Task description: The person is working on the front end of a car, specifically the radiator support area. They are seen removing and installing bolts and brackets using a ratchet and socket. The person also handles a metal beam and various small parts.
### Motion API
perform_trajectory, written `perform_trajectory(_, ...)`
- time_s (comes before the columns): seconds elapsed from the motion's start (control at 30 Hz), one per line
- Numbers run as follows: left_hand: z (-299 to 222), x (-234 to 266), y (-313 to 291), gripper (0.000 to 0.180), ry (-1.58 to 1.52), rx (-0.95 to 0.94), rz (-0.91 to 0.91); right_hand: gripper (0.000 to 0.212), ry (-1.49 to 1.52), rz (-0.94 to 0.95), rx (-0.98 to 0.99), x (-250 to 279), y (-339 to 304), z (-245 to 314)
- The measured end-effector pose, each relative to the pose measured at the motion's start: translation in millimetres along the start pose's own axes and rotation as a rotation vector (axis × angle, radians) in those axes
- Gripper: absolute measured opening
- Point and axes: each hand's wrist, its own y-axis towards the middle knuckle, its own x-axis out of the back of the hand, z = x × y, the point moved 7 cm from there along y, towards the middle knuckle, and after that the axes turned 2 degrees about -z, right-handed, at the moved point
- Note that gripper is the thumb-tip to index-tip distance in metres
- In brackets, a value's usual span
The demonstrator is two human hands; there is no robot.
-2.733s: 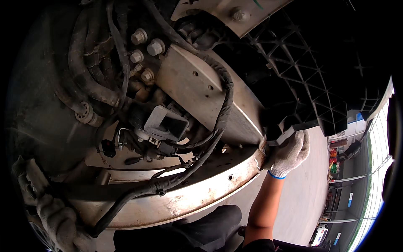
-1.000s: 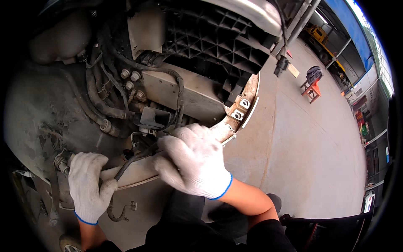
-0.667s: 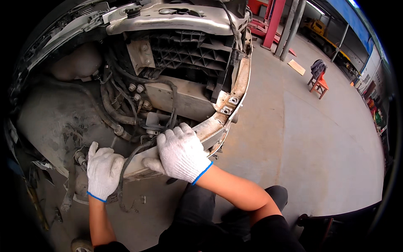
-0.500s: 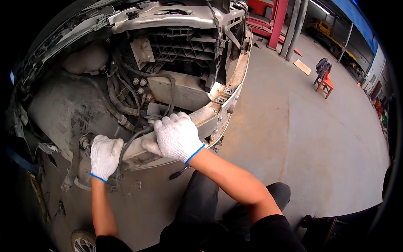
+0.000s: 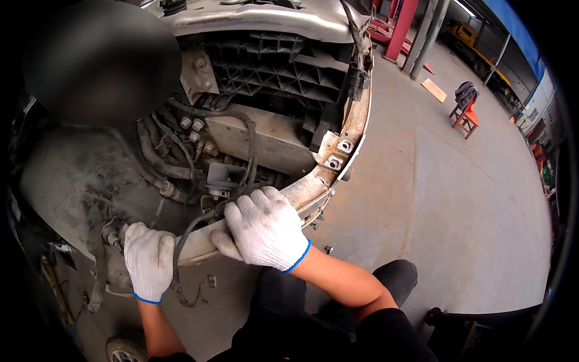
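Both my hands wear white knit gloves with blue cuffs. My right hand point(image 5: 263, 228) is closed over the curved, light, rust-stained metal beam point(image 5: 303, 192) at the car's front. To its left, my left hand point(image 5: 149, 260) is closed at the beam's left end, its fingertips partly hidden. A dark cable point(image 5: 181, 247) passes between my hands and hangs below the beam. Just beyond are thick black hoses point(image 5: 148, 172) and metal pipe fittings point(image 5: 194, 125). Behind the beam stands a black ribbed plastic grid point(image 5: 271, 75). A corrugated connector point(image 5: 111, 234) sits beside my left hand.
A dark blurred oval point(image 5: 102, 63) hides the upper left. A wheel point(image 5: 125, 350) lies at the lower left. Right of the car are a red lift post point(image 5: 399, 30), an orange chair point(image 5: 467, 114) with dark cloth, and a flat board point(image 5: 433, 90). Small hardware point(image 5: 329, 249) lies on the floor.
The beam and the front assembly have shifted toward me and slightly right, both my hands moving down with them. The black-handled tool below the beam is out of sight. A dark blur now covers the upper left.
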Motion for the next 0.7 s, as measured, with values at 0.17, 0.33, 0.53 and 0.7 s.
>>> perform_trajectory(0.17,5,-1,0,0.015,-0.003,0.006,0.006,0.037,0.010,0.038,-0.011,-1,3,1)
perform_trajectory(0.33,6,-1,3,0.016,-0.047,-0.003,0.028,0.038,0.001,0.056,-0.028,1,4,0)
perform_trajectory(0.53,10,1,-2,0.017,-0.056,-0.020,0.027,0.036,0.017,0.047,-0.005,0,7,1)
perform_trajectory(0.7,17,12,-2,0.015,-0.161,0.022,-0.111,0.036,-0.022,0.059,0.007,-6,6,0)
